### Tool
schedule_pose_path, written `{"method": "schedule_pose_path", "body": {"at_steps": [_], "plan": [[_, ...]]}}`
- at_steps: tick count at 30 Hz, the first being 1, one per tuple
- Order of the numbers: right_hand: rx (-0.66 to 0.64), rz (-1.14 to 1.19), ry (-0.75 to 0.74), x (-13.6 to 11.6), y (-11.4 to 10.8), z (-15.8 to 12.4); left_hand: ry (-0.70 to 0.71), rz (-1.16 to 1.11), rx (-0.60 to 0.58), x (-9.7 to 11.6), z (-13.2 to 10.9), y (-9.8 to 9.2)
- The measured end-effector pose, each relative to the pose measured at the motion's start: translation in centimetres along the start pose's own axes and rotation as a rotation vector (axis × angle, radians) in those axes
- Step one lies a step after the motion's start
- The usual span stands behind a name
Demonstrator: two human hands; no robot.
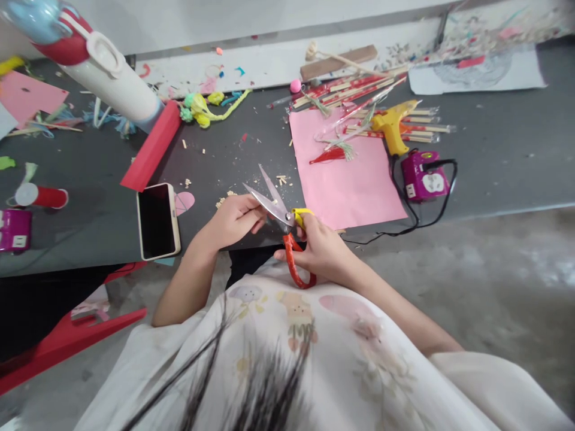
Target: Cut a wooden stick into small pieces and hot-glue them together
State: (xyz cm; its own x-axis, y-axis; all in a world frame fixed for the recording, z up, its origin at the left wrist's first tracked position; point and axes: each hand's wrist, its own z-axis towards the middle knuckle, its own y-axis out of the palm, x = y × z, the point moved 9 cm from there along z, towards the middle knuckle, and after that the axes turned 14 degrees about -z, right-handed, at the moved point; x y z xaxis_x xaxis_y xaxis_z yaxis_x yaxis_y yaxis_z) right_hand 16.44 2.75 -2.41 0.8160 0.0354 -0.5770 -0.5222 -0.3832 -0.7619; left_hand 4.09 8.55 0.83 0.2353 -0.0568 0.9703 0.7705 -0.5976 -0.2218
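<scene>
My right hand (326, 248) grips a pair of scissors (294, 254) with one red and one yellow handle. Its blades are spread and point away from me, up and to the left. Close by the lower blade, my left hand (236, 221) has its fingers curled and pinched together. Whatever sits between those fingertips is hidden or too small to make out. Small pale chips (281, 179) lie on the dark table just beyond the blades. To the right of the scissors is a sheet of pink paper (350, 197).
Left of me lie a phone (157, 221), a red paper box (153, 146), a large white bottle (112, 78) and a red thread spool (49, 196). At right are a yellow glue gun (395, 127), a purple corded box (424, 175) and several wrapped sticks (424, 120). The table's front edge runs before me.
</scene>
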Motion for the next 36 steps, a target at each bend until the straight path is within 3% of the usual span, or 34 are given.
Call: {"method": "schedule_pose_path", "body": {"at_steps": [9,18,36], "plan": [[-0.007,-0.023,0.003,0.0,0.0,0.3,0.021,0.200,0.039,0.8,-0.1,-0.5],[-0.051,0.045,0.044,-0.1,-0.3,0.8,0.322,0.525,0.322,2.1,-0.5,-1.0],[-0.086,0.156,-0.020,0.6,-0.8,1.6,0.582,0.616,0.291,2.9,1.4,-0.5]]}}
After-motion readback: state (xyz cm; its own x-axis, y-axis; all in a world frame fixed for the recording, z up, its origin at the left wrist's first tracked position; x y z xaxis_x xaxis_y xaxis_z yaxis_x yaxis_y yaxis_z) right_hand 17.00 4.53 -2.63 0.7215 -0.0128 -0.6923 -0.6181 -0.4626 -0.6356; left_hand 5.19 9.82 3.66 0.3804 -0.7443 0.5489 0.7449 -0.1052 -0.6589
